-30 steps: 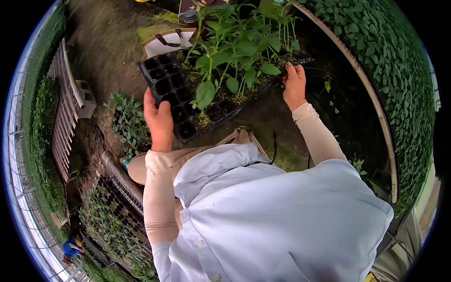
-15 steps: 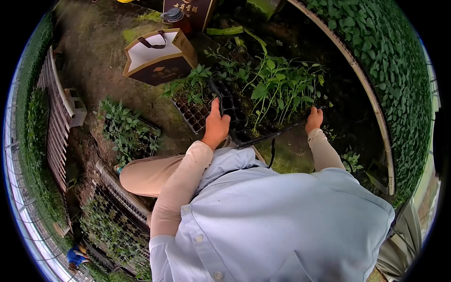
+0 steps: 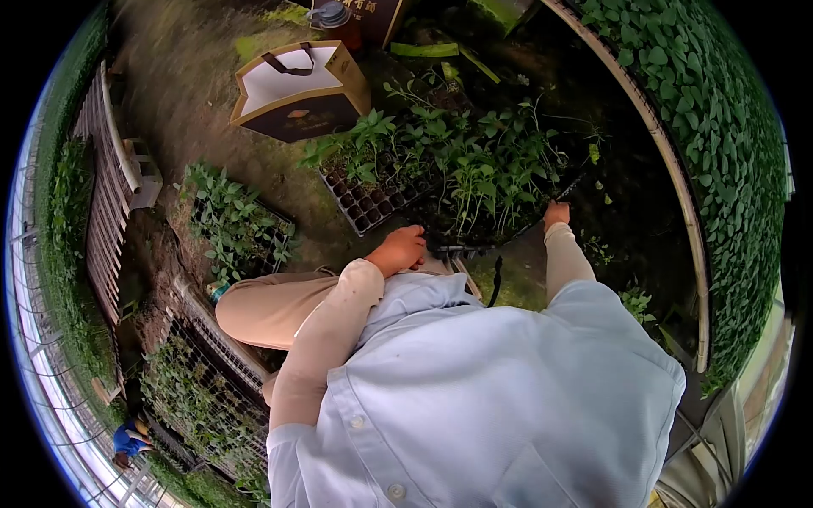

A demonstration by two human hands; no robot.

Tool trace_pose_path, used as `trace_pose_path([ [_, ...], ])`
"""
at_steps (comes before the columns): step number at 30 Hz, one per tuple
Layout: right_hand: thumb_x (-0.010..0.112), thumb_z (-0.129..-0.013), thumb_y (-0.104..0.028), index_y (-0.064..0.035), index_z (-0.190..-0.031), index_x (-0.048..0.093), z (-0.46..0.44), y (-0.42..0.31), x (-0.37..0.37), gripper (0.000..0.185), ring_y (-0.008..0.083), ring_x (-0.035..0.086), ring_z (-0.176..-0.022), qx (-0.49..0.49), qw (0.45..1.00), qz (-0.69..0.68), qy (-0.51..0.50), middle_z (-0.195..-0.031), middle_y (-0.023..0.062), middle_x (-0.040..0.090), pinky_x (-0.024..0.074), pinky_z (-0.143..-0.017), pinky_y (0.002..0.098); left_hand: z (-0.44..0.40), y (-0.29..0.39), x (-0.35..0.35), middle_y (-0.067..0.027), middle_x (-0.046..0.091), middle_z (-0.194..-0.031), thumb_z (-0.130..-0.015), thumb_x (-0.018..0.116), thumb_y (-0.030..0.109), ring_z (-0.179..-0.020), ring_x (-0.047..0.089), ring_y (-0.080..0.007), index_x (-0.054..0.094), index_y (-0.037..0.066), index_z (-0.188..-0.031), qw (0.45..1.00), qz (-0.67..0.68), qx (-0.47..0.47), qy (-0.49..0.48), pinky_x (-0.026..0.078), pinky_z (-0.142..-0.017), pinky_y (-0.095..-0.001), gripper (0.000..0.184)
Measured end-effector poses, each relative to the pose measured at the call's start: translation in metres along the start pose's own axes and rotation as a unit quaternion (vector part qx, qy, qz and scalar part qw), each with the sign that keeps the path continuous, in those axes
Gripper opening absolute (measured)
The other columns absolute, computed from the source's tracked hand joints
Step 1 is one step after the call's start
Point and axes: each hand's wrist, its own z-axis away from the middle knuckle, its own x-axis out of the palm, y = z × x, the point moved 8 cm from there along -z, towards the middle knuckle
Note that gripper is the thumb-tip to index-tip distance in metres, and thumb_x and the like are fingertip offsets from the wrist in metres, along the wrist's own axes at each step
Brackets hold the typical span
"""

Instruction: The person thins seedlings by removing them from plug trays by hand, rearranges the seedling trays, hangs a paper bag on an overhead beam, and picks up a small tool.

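Observation:
A black seedling tray [image 3: 471, 252] full of leafy green seedlings [image 3: 491, 178] is in front of my knees. My left hand [image 3: 400, 251] is closed at its near left corner, fingers curled and partly hidden. At its near right edge, my right hand [image 3: 556, 213] is closed around the rim, thumb side up. Just left of this tray, another seedling tray [image 3: 360, 199] lies on the ground, with bare soil cells in front and plants behind. The two trays are close together, and leaves hide where their edges meet.
A paper gift bag [image 3: 301, 106] stands behind the trays, near a lidded bottle [image 3: 339, 25]. More seedlings [image 3: 229, 216] sit to the left, above a larger tray bed [image 3: 199, 398]. A curved wooden rail [image 3: 656, 127] borders dense plants at right. Another person [image 3: 131, 438] is far lower left.
The held tray has come down level beside the other tray, its bare left cells no longer showing. My left hand has moved toward my body, its index finger now curled.

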Motion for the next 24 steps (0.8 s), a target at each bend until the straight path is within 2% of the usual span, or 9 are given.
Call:
trace_pose_path([
  [2, 0.065, -0.086, -0.023, 0.0036, -0.084, 0.063, -0.004, 0.007, 0.031, 0.027, 0.0382, 0.062, -0.081, -0.033, 0.952, 0.231, -0.2, -0.082, 0.0213, 0.065, 0.0512, -0.074, 0.0435, 0.004, 0.003, -0.002, -0.0165, 0.054, -0.13, -0.09, 0.05, 0.001, -0.079, 0.063, -0.017, 0.038, 0.001, -0.142, 1.0, -0.013, 0.018, -0.01, 0.054, -0.065, -0.0296, 0.054],
  [4, 0.062, -0.088, -0.014, 0.0035, -0.076, 0.059, 0.06, -0.044, 0.03, 0.022, 0.0313, 0.057, -0.063, -0.33, 0.618, 0.629, -0.337, -0.072, 0.0205, 0.057, 0.0471, -0.065, 0.0425, 0.009, 0.018, -0.028, -0.0147, 0.056, -0.128, -0.091, 0.051, 0.005, -0.081, 0.062, -0.016, 0.045, 0.002, -0.137, 0.985, -0.056, 0.145, 0.071, 0.053, -0.068, -0.0288, 0.047],
  [8, 0.064, -0.087, -0.012, 0.0021, -0.066, 0.058, 0.102, -0.039, 0.022, 0.026, 0.0296, 0.054, -0.06, -0.225, 0.715, 0.511, -0.42, -0.067, 0.0195, 0.052, 0.0471, -0.065, 0.0422, 0.031, 0.025, -0.075, -0.0116, 0.06, -0.123, -0.09, 0.051, 0.007, -0.086, 0.063, -0.0154, 0.048, 0.004, -0.136, 0.967, -0.096, 0.166, 0.167, 0.052, -0.07, -0.0289, 0.046],
  [10, 0.063, -0.089, -0.018, 0.0006, -0.068, 0.06, 0.133, -0.025, 0.036, 0.028, 0.0284, 0.052, -0.058, -0.352, 0.571, 0.614, -0.416, -0.067, 0.0195, 0.051, 0.0461, -0.064, 0.0432, 0.054, 0.034, -0.098, -0.0116, 0.061, -0.123, -0.09, 0.051, 0.007, -0.088, 0.062, -0.0149, 0.049, 0.005, -0.135, 0.952, -0.101, 0.191, 0.215, 0.052, -0.071, -0.0287, 0.046],
  [11, 0.063, -0.089, -0.018, 0.0006, -0.068, 0.06, 0.135, -0.024, 0.035, 0.028, 0.0284, 0.052, -0.058, -0.355, 0.568, 0.615, -0.417, -0.067, 0.0195, 0.051, 0.0461, -0.064, 0.0432, 0.074, 0.043, -0.108, -0.0184, 0.066, -0.112, -0.083, 0.055, 0.002, -0.106, 0.065, -0.0277, 0.055, -0.001, -0.126, 0.937, -0.076, 0.226, 0.257, 0.052, -0.085, -0.0343, 0.043],
  [13, 0.059, -0.092, -0.02, 0.0002, -0.073, 0.065, 0.154, -0.022, 0.032, 0.028, 0.0299, 0.058, -0.067, -0.425, 0.492, 0.612, -0.449, -0.072, 0.02, 0.058, 0.0486, -0.068, 0.0446, 0.106, 0.048, -0.13, -0.0174, 0.066, -0.114, -0.086, 0.055, -0.001, -0.097, 0.065, -0.0191, 0.053, -0.002, -0.128, 0.932, -0.052, 0.228, 0.276, 0.052, -0.082, -0.0295, 0.042],
  [18, 0.058, -0.084, -0.007, -0.0029, -0.121, 0.047, 0.105, -0.098, -0.072, 0.039, 0.0413, 0.056, -0.107, -0.105, 0.967, 0.233, 0.004, -0.12, 0.0197, 0.053, 0.0497, -0.086, 0.0497, 0.218, 0.048, -0.183, -0.0106, 0.064, -0.119, -0.091, 0.052, -0.002, -0.09, 0.063, -0.0124, 0.053, -0.001, -0.13, 0.848, -0.091, 0.28, 0.44, 0.05, -0.081, -0.0253, 0.039],
  [21, 0.053, -0.081, 0.004, -0.001, -0.105, 0.05, 0.141, -0.215, -0.062, 0.024, 0.0376, 0.055, -0.095, -0.413, 0.908, 0.06, 0.045, -0.103, 0.017, 0.052, 0.0458, -0.08, 0.0456, 0.294, 0.012, -0.227, -0.0076, 0.062, -0.124, -0.096, 0.049, 0.0, -0.098, 0.06, -0.0107, 0.054, 0.0, -0.131, 0.76, -0.036, 0.304, 0.573, 0.048, -0.082, -0.0234, 0.035],
  [24, 0.047, -0.089, 0.002, -0.0011, -0.101, 0.057, 0.17, -0.261, 0.033, 0.016, 0.0219, 0.061, -0.077, -0.373, 0.878, -0.179, -0.24, -0.096, 0.0107, 0.061, 0.0499, -0.071, 0.0333, 0.381, -0.033, -0.248, -0.0086, 0.062, -0.125, -0.098, 0.049, 0.007, -0.097, 0.062, -0.0131, 0.054, 0.002, -0.132, 0.662, -0.041, 0.264, 0.701, 0.048, -0.079, -0.0245, 0.035],
])
